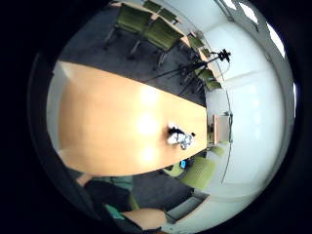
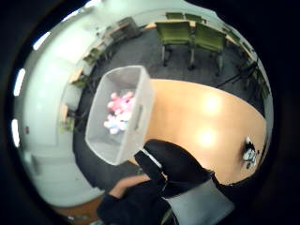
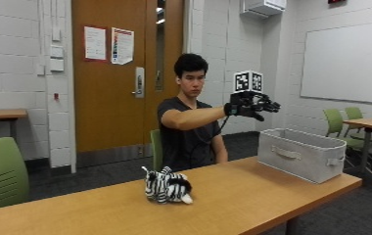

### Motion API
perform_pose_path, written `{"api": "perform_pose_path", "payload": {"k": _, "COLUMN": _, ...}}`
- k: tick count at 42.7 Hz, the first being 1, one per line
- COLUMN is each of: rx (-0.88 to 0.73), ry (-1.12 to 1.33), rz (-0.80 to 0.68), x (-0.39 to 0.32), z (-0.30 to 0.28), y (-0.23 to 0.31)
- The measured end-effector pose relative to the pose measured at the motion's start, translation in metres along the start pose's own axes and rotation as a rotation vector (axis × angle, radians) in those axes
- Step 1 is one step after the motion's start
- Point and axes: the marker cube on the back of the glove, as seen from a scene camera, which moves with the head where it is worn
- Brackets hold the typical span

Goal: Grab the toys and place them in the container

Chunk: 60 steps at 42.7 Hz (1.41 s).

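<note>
Grey fabric makes up the rectangular container [image 3: 301,152], which stands with handles on its sides at one end of the long pale wooden table [image 3: 238,196]. The gloved right hand [image 3: 251,105] hovers in the air above the container's near end, arm stretched out from the seated person, fingers spread and relaxed and holding nothing. From the thumb-side palm view the container's open mouth lies almost straight beneath the palm, and a small heap of pink and pale soft toys [image 2: 118,111] rests on its floor; how many are in that heap cannot be counted.

One toy lies outside: a black-and-white striped plush zebra [image 3: 166,186], standing on the table well apart from the container, toward the table's middle. It lies down and away from the fingers, on the side opposite the container, so the next reach will probably have to travel across the tabletop and descend. Its long axis runs roughly along the table's length. The gloved hand is the only hand in view near the work; the bare one is not visible.

Count: one container, one zebra on the table, several toys already inside.
</note>
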Motion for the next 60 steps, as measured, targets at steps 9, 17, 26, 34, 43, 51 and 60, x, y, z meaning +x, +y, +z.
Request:
{"api": "perform_pose_path", "payload": {"k": 9, "rx": -0.009, "ry": 0.023, "rz": 0.104, "x": 0.122, "z": 0.015, "y": 0.036}}
{"api": "perform_pose_path", "payload": {"k": 17, "rx": -0.040, "ry": 0.012, "rz": 0.146, "x": 0.210, "z": 0.033, "y": 0.065}}
{"api": "perform_pose_path", "payload": {"k": 26, "rx": -0.052, "ry": -0.004, "rz": 0.224, "x": 0.293, "z": 0.081, "y": 0.097}}
{"api": "perform_pose_path", "payload": {"k": 34, "rx": -0.158, "ry": -0.032, "rz": 0.258, "x": 0.330, "z": 0.144, "y": 0.122}}
{"api": "perform_pose_path", "payload": {"k": 43, "rx": -0.275, "ry": -0.051, "rz": 0.272, "x": 0.344, "z": 0.210, "y": 0.145}}
{"api": "perform_pose_path", "payload": {"k": 51, "rx": -0.349, "ry": -0.066, "rz": 0.310, "x": 0.346, "z": 0.251, "y": 0.152}}
{"api": "perform_pose_path", "payload": {"k": 60, "rx": -0.261, "ry": -0.153, "rz": 0.380, "x": 0.354, "z": 0.269, "y": 0.161}}
